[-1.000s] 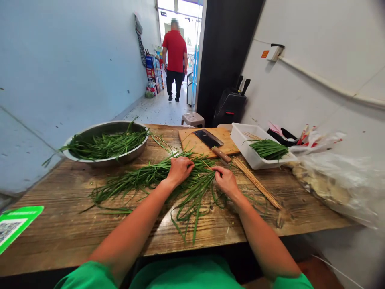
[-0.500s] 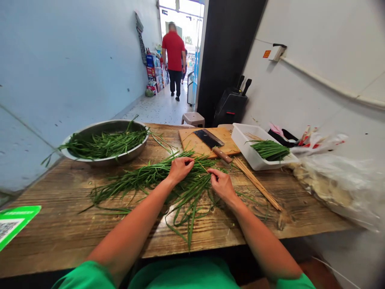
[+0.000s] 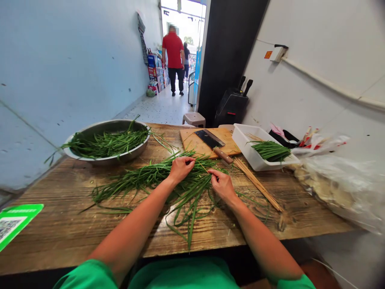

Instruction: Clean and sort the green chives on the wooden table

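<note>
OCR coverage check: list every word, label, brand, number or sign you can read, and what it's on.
No text is legible.
Green card, lower left: line above its QR code too blurred to read.
Orange sticker, upper right: too small.
Stacked boxes, in the background: print too small.

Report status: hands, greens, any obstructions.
Left hand, right hand pinching thin stick between them. Greens spread loose beneath. Cleaver on board beyond, clear of both hands.
</note>
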Action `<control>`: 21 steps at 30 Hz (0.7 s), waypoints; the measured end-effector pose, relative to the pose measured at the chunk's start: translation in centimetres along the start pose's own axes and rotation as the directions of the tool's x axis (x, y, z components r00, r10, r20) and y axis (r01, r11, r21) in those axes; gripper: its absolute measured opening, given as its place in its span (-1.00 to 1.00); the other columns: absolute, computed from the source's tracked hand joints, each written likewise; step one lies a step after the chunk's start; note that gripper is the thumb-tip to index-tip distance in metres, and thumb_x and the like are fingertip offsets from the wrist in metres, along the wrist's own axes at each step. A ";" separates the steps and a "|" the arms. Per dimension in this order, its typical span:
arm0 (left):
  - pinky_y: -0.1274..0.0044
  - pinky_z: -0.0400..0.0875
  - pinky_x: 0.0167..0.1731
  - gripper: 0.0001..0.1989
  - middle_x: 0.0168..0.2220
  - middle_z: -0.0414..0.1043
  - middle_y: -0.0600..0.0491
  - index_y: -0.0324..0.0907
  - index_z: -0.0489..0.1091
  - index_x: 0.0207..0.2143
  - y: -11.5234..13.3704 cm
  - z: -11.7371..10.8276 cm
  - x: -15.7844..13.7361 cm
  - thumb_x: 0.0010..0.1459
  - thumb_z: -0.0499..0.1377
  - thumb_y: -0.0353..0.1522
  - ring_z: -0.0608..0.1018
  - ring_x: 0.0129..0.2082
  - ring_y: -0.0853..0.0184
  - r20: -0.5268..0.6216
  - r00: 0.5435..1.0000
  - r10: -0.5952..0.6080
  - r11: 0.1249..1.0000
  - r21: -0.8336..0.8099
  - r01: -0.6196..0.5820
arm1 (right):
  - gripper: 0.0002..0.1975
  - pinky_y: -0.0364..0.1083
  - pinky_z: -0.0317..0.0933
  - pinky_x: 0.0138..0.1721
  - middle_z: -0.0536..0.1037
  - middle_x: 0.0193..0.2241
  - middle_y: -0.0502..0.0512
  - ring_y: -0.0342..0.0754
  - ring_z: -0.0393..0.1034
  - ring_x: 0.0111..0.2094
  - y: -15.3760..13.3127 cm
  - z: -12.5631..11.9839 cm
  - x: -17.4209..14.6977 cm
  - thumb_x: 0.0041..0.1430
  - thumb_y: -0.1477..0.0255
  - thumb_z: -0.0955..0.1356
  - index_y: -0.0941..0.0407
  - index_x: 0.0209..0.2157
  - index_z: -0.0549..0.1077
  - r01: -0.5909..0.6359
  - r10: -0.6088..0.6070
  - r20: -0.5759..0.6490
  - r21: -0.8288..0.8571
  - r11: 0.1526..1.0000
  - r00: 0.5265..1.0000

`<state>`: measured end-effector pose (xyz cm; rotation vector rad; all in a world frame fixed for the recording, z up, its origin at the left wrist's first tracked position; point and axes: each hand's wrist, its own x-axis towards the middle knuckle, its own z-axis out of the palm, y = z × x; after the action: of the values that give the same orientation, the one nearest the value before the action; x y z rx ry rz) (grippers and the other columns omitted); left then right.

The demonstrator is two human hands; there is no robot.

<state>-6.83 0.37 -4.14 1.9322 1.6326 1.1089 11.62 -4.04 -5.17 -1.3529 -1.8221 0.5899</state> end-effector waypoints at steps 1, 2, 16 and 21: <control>0.55 0.38 -0.24 -0.77 -0.36 0.53 0.08 -0.16 0.50 -0.34 0.0 0.0 0.0 -0.01 0.08 -0.31 0.53 -0.35 0.36 -0.001 1.000 0.000 1.000 0.001 0.000 | -0.67 -0.12 0.26 -0.26 0.56 -0.36 0.05 -0.08 0.42 -0.38 0.0 0.0 0.0 0.03 0.50 0.17 0.09 -0.27 0.50 0.000 0.000 -0.001 0.001 1.000 1.000; 0.56 0.38 -0.24 -0.77 -0.36 0.53 0.08 -0.16 0.50 -0.35 0.0 0.0 0.0 -0.01 0.09 -0.31 0.53 -0.35 0.37 0.001 1.000 0.002 1.000 0.004 -0.002 | -0.67 -0.12 0.26 -0.27 0.56 -0.36 0.05 -0.08 0.42 -0.38 0.0 0.0 0.0 0.03 0.50 0.17 0.09 -0.27 0.50 0.001 -0.001 -0.001 0.000 1.000 1.000; 0.55 0.36 -0.21 -0.80 -0.34 0.53 0.08 -0.15 0.50 -0.35 0.2 -0.1 -0.1 0.00 0.09 -0.35 0.52 -0.32 0.37 0.005 0.997 0.079 0.994 0.070 -0.079 | -0.67 -0.12 0.27 -0.26 0.56 -0.39 0.04 -0.08 0.42 -0.37 -0.1 0.0 0.0 0.03 0.50 0.17 0.08 -0.26 0.50 -0.018 0.018 0.008 -0.026 1.000 1.000; 0.52 0.32 -0.22 -0.82 -0.36 0.52 0.06 -0.15 0.50 -0.37 0.4 0.0 -0.3 0.02 0.10 -0.36 0.50 -0.34 0.37 0.014 0.984 0.178 0.978 0.106 -0.178 | -0.66 -0.10 0.27 -0.21 0.56 -0.31 0.06 -0.07 0.43 -0.31 0.0 0.2 0.0 0.04 0.52 0.16 0.08 -0.25 0.50 -0.005 0.005 -0.002 -0.035 0.999 1.000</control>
<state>-6.58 -0.05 -4.00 2.1839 1.5708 1.1024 11.44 -4.06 -5.27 -1.3814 -1.8354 0.5620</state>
